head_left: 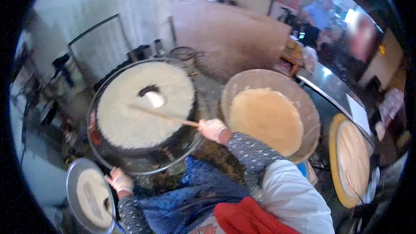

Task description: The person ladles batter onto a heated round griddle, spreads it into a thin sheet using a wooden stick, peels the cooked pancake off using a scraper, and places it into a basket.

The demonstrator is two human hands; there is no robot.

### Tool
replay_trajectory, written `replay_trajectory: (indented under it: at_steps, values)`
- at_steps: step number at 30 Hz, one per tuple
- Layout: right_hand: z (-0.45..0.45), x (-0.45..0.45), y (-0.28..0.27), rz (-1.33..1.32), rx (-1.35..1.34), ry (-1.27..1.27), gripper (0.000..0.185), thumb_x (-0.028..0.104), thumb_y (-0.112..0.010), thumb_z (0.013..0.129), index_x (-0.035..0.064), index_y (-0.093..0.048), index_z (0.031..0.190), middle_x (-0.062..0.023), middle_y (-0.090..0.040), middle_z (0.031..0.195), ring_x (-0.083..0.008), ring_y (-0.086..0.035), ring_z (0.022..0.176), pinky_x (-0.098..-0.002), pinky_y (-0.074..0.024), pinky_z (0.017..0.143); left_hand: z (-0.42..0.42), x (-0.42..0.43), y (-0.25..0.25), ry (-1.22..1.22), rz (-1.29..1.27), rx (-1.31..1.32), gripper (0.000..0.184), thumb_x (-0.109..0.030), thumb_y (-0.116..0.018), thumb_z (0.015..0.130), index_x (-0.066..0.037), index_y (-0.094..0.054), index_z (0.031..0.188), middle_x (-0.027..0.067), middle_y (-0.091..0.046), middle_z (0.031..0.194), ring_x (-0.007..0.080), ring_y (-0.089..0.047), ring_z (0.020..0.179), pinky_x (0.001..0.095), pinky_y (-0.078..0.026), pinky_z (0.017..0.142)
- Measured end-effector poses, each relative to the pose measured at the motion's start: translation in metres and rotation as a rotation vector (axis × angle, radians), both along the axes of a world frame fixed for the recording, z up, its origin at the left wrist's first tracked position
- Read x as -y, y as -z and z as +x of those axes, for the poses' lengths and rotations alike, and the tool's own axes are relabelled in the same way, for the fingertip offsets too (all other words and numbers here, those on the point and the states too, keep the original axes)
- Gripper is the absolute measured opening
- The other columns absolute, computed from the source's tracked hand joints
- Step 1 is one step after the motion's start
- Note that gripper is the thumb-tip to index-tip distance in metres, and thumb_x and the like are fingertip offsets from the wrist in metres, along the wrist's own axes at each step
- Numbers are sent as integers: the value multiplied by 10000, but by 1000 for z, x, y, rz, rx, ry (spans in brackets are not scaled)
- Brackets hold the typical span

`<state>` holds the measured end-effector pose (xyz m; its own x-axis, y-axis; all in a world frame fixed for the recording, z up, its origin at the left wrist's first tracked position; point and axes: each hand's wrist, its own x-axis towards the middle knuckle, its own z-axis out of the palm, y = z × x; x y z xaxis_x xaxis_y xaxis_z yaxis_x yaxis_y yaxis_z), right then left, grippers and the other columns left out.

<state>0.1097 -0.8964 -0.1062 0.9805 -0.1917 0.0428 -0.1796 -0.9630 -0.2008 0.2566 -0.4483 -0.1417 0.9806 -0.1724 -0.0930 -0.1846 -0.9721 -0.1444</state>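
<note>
Metal bowl (pixel 85 165) beside left hand (pixel 120 181), grip spread; tan basin (pixel 264 79) near right hand (pixel 212 130), grip round wooden stick (pixel 162 115).

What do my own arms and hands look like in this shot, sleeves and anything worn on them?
Both forearm sleeves are dark grey with a pale, spotted pattern. Above the right one is a puffy white upper sleeve. Your right hand and left hand seem to wear thin, see-through gloves, though blur makes that uncertain. No markings are readable on either.
</note>
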Motion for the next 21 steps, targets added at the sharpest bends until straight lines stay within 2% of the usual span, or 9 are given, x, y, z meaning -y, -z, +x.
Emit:
replay_trajectory:
  at_steps: [4, 6, 8, 10, 11, 14, 15, 17, 21]
  values:
    - [-7, 33, 28, 4, 13, 168, 319, 310, -482, 949, 7, -581, 956, -194, -688, 813, -353, -682, 747, -486, -526, 656, 4, -11, 10, -135, 22, 11, 629, -268, -584, 826, -60, -428, 1398, 104, -353, 1504, 279, -261, 1416, 560, -134, 1146]
    - [5, 21, 28, 102, 68, 117, 306, 302, -478, 951, 17, -589, 961, -182, -692, 816, -344, -683, 744, -475, -529, 652, 13, -12, 19, -15, -21, 222, 594, -283, -579, 836, -45, -446, 1364, 133, -375, 1481, 316, -264, 1410, 552, -155, 1142]
    - [-19, -8, -19, -18, -13, 39, 296, 297, -486, 945, 26, -602, 963, -169, -697, 802, -326, -687, 739, -450, -540, 658, -13, 19, 26, 351, -249, 517, 517, -198, -628, 809, -36, -481, 1277, 191, -437, 1395, 368, -339, 1352, 552, -194, 1120]
    - [-11, 0, 10, -13, -93, 83, 296, 302, -496, 943, 25, -595, 972, -168, -698, 796, -319, -688, 749, -446, -542, 653, -72, 81, -20, 628, -607, 357, 477, -99, -679, 733, -24, -521, 1177, 191, -549, 1196, 376, -474, 1186, 545, -266, 1077]
    - [-9, 10, 19, -1, -59, 144, 298, 298, -491, 947, 22, -589, 1002, -166, -698, 799, -313, -691, 761, -454, -543, 657, -80, 101, -1, 727, -626, 332, 489, -146, -692, 730, -21, -535, 1176, 170, -573, 1169, 366, -509, 1141, 559, -281, 1054]
    - [3, 3, 13, -87, -48, 95, 294, 279, -467, 957, 8, -580, 962, -166, -698, 806, -311, -692, 742, -433, -552, 620, -103, 154, 45, 611, -353, 18, 464, -351, -678, 764, -61, -597, 1117, 124, -622, 1110, 302, -541, 1124, 572, -255, 1060]
    - [1, -13, 4, -4, -27, 59, 283, 263, -454, 962, 8, -577, 955, -171, -695, 793, -312, -692, 732, -434, -552, 608, -112, 166, 11, 551, -273, -138, 456, -384, -672, 776, -64, -597, 1093, 117, -630, 1079, 307, -552, 1106, 572, -238, 1072]
    - [-8, -18, -2, -77, 77, -94, 265, 222, -413, 975, 22, -574, 909, -178, -683, 745, -316, -688, 691, -452, -549, 586, -106, 165, 40, 506, -319, -26, 377, -375, -662, 787, -93, -600, 1029, 123, -634, 1047, 324, -555, 1078, 561, -224, 1083]
    - [3, 16, 21, -188, -50, 133, 323, 311, -416, 987, 32, -572, 941, -152, -695, 748, -308, -688, 684, -455, -540, 582, -98, 146, 37, 514, -327, -7, 313, -340, -643, 796, -104, -612, 999, 125, -635, 1029, 333, -546, 1058, 528, -277, 1040]
